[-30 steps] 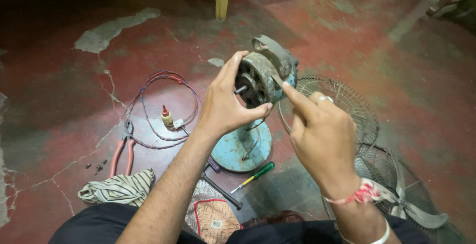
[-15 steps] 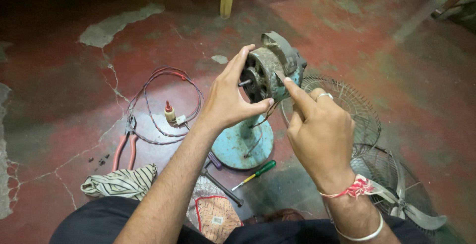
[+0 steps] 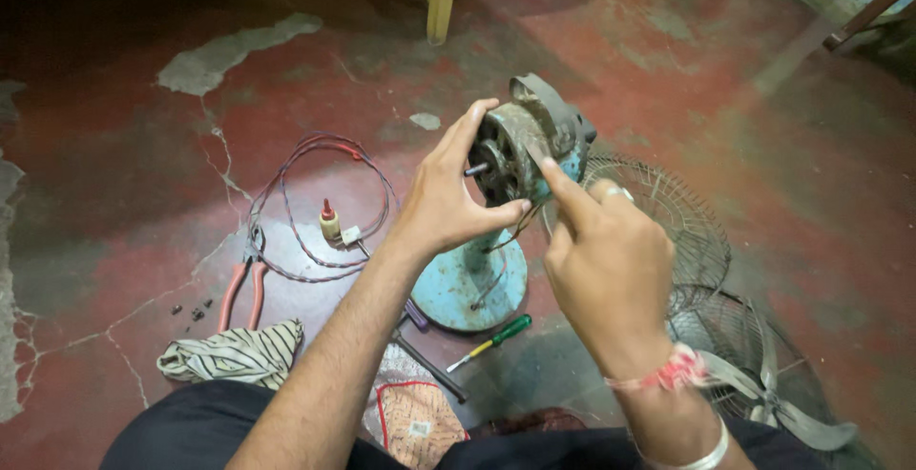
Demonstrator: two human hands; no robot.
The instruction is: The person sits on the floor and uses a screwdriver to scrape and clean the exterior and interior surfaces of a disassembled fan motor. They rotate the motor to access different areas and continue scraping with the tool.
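left hand (image 3: pixel 448 198) cupped gripping, right hand (image 3: pixel 606 260) forefinger extended

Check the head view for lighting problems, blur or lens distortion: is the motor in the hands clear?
Head view: the fan motor, left hand and right hand are evenly lit and sharp; the floor darkens toward the top left; the fan guard bulges slightly from the wide lens.

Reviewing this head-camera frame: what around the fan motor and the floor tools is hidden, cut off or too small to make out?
- Fan motor: its left face is covered by the left hand; the far side faces away.
- Right hand: only the index finger shows at the motor; the contact point is hidden.
- Fan blade: partly cut off by the right forearm.
- Dark bits beside the pliers: too small to identify.
- Tool handle: partly under the left forearm.
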